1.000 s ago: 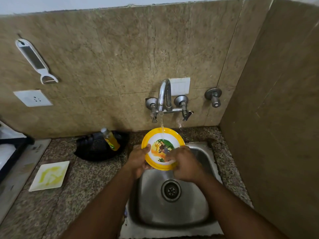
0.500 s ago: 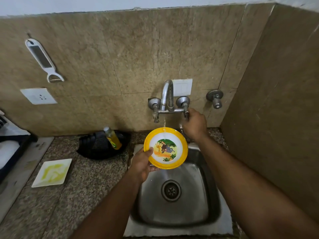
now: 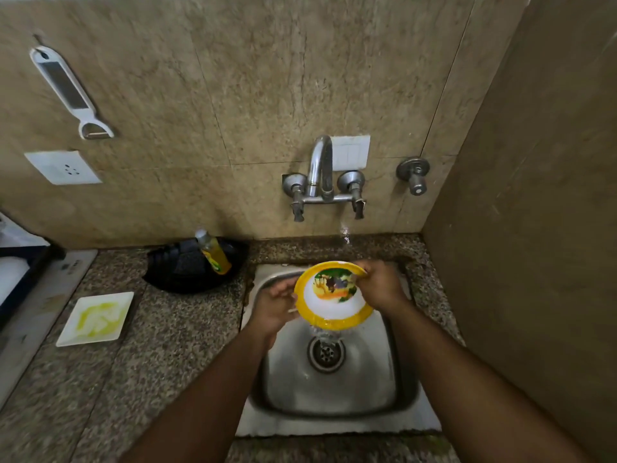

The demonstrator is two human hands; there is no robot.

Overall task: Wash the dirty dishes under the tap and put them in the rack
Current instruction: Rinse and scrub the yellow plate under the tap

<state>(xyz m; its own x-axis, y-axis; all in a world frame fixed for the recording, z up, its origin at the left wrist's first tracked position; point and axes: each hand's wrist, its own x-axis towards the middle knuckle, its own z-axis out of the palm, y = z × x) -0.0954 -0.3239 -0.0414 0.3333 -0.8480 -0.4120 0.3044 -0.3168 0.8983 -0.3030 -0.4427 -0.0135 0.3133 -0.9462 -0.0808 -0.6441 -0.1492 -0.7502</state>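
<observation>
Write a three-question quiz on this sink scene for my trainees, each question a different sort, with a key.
1. True or false: both hands grip the yellow-rimmed plate.
2. What lies on the counter left of the sink? A) square white plate B) mug C) pan
3. Fill in: water drips off the plate toward the ____.

Key: 1 true, left hand and right hand. 2 A, the square white plate. 3 drain.
</observation>
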